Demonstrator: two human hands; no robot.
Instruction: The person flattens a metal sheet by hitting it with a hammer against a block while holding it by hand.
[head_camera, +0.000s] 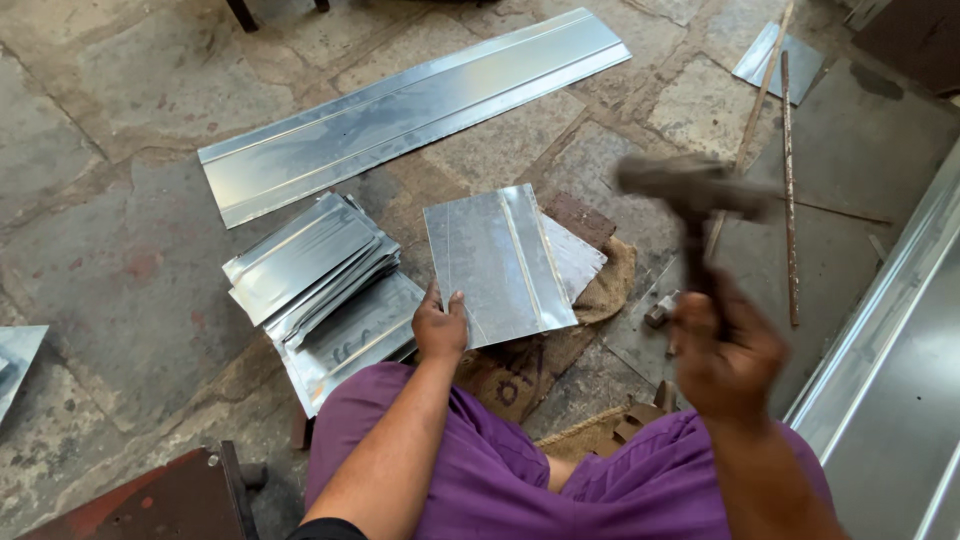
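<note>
Lying flat on the stone floor (100, 200), near its middle in view, a small metal sheet (495, 262) with a raised fold down its length is pinned at its near left corner by the left hand (441, 328). The thumb and fingers are closed over that edge, so the sheet is held down rather than lifted. A second sheet (578, 258) is seen just under it, poking out to the right, and both are laid over a piece of sacking (610, 290) that spreads toward the person's purple-clad knees (500, 480).

A hammer (690, 190) is gripped in the right hand (728, 355), the fingers wrapped fully round the handle; the head is held up above the floor to the right of the sheet and is blurred. How tightly the hand is shut cannot be told beyond that, because it too is blurred.

To the left of the held sheet, a stack of folded sheets (315, 270) is piled, touching the left knee's side. Beyond these, toward the far edge of the floor, a long strip (410, 110) of the same metal is laid at a slant. Two thin rods (788, 180) are laid on the floor at the far right, with another small sheet (775, 60) beside them. A large metal panel (890, 380) is seen along the right edge, and a rusty red plate (160, 500) at the near left corner.
</note>
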